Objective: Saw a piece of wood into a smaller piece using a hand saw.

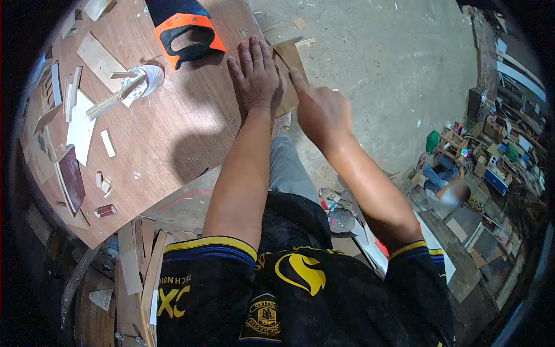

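From my distant seat I see a thin brown board (294,54) at the right edge of the wooden tabletop (136,188), partly out beyond this edge, between the two hands. Its long axis runs roughly along the table edge, away from the body, a little slanted. The left hand (258,78) is just at its left side and lies flat, palm down, fingers stretched forward and thumb slightly apart; it grasps nothing. The right hand (326,113) comes from the right, over the outer side of the board. Its index finger is stretched toward the left and forward, and its tip is at the near end of a narrow dark line on the board. The other fingers seem folded, but I cannot tell how tightly, or whether a slim tool is inside. Both hands are near the board. Farther left, the orange-handled handsaw (186,21) rests on the tabletop, apart from them.
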Demonstrator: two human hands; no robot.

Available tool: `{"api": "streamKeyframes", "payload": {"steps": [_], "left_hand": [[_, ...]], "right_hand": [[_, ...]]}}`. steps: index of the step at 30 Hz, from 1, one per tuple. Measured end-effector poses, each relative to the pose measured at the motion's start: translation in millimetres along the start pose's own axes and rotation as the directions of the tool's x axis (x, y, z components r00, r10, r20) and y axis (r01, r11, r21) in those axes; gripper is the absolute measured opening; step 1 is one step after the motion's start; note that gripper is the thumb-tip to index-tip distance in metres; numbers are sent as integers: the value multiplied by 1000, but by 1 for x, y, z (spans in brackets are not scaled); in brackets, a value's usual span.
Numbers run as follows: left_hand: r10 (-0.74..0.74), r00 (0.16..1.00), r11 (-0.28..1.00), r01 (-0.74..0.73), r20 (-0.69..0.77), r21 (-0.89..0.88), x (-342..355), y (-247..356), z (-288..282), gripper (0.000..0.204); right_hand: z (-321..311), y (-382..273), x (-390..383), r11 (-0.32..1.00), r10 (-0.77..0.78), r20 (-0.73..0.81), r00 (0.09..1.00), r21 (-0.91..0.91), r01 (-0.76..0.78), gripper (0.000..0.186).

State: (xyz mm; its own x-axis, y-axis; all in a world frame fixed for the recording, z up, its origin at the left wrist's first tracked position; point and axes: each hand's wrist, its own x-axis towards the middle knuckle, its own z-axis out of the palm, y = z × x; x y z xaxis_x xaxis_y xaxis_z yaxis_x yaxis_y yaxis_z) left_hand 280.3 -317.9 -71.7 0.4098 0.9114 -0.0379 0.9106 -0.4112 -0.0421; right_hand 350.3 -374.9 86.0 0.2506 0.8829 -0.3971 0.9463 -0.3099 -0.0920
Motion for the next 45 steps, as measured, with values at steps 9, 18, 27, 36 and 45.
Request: {"api": "streamKeyframes", "payload": {"steps": [9,18,27,36,45], "left_hand": [[8,999,998,-5,50,-69,-3,-7,-14,60],[-23,998,988,13,-63,-152,0,-6,-3,62],[23,998,993,-30,-58,-112,-1,-1,-9,63],[3,994,1000,-1,-111,20,1,-5,7,61],[-17,1000,1000,17,-7,-7,0,0,-13,59]], "right_hand": [[-28,4,5,1000,6,58,998,-9,-5,45],[-10,-1,6,998,26,6,1000,51,-26,40],[-3,19,37,970,-168,10,986,181,164,30],[-2,14,45,990,-124,-13,992,72,124,35],[-9,2,40,992,-119,-13,993,44,119,29]]}}
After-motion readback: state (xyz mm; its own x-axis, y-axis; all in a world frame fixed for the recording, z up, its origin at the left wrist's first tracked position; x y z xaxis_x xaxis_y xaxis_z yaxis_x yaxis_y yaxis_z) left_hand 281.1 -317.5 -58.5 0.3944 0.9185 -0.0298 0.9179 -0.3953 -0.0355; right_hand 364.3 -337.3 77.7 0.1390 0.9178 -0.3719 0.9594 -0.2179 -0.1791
